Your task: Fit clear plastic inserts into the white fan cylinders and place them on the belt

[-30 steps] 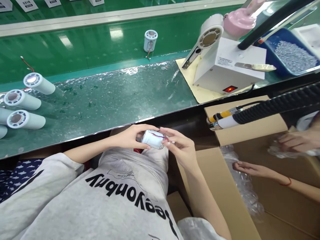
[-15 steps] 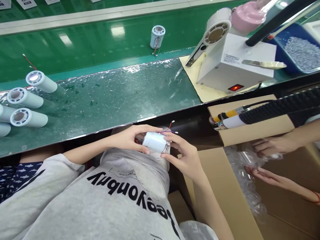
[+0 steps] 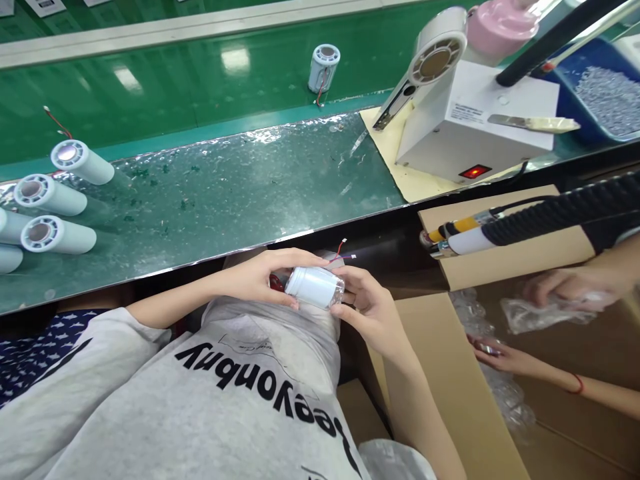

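Held in front of my lap is a light-blue cylindrical housing (image 3: 314,287), lying on its side with a clear, shiny right end. My left hand (image 3: 273,277) is wrapped round its left end, thumb below and fingers above. At the right end, the fingertips and thumb of my right hand (image 3: 367,303) close on the clear part. Thin red and dark wires (image 3: 343,250) with small white plugs stick up behind the housing. What is inside the clear end is too small to tell.
Several similar housings (image 3: 59,235) stand at the bench's left; another (image 3: 324,69) stands further back. A white box with a lit red switch (image 3: 474,172) sits on the right. Beyond a cardboard flap (image 3: 440,373), another person's hands (image 3: 565,287) handle clear plastic over a carton.
My right hand has slid slightly right and down, exposing more of the housing's clear end. The other person's upper hand has moved right, lifting clear plastic.
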### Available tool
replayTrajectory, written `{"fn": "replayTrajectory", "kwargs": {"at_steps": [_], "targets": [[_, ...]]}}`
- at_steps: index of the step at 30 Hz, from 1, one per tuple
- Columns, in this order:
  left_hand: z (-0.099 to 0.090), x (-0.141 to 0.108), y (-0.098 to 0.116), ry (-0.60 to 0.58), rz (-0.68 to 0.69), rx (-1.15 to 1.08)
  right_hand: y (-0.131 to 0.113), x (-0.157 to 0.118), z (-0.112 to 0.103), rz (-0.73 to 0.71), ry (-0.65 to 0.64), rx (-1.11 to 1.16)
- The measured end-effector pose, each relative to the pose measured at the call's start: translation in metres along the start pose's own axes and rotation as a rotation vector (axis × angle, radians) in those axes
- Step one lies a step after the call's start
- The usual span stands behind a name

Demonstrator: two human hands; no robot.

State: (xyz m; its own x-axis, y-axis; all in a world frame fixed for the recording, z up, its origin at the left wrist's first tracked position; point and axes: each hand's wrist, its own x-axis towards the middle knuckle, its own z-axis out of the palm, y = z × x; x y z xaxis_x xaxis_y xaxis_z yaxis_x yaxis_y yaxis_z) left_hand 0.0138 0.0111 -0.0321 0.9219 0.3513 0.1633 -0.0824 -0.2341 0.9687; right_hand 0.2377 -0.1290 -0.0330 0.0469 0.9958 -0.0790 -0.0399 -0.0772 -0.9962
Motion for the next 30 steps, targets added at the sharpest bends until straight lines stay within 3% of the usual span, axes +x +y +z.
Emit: {"fn": "replayTrajectory", "kwargs": {"at_steps": [11, 19, 25, 30], "targets": [[0.000, -0.001, -0.001, 0.000, 0.074, 0.085, 0.004, 0.007, 0.008, 0.218, 0.002, 0.219], [-0.001, -0.003, 0.000, -0.025, 0.052, 0.099, 0.009, 0.008, 0.014, 0.380, -0.030, 0.285], [-0.002, -0.002, 0.002, -0.033, 0.044, 0.075, 0.008, 0.010, 0.018, 0.413, -0.089, 0.308], [-0.002, -0.001, 0.003, -0.030, 0.021, 0.053, 0.009, 0.008, 0.018, 0.349, -0.072, 0.285]]}}
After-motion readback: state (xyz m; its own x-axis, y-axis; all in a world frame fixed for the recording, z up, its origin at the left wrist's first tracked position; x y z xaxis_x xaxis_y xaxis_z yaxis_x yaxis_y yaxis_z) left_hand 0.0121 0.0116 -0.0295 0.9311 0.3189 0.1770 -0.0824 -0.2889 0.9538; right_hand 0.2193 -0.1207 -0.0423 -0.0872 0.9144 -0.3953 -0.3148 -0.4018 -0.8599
